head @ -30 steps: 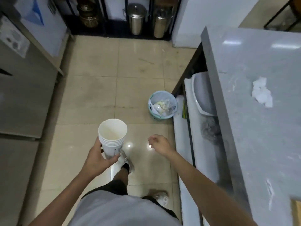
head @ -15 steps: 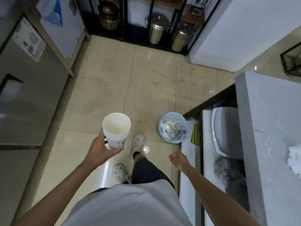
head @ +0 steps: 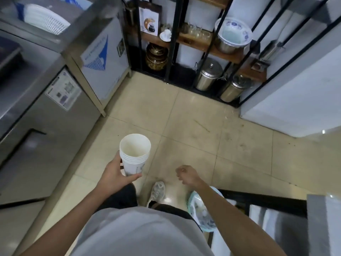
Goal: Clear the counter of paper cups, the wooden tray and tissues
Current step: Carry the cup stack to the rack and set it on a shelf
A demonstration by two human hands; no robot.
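While left hand [head: 112, 177] grips paper cups [head: 134, 154], right hand [head: 187, 175] hangs curled.

A stack of white paper cups [head: 134, 154] stands upright, nested one inside another with several rims showing, the top cup empty and faintly stained inside. It sits left of centre, above the tiled floor.

Site: commercial kitchen/café back area | 9 o'clock: stainless-steel undercounter fridge [head: 42, 130] | 12 o'clock: black metal rack with wooden shelves [head: 199, 43] | 1 o'clock: lidded steel canisters [head: 208, 73] | floor: beige tiles [head: 193, 130]
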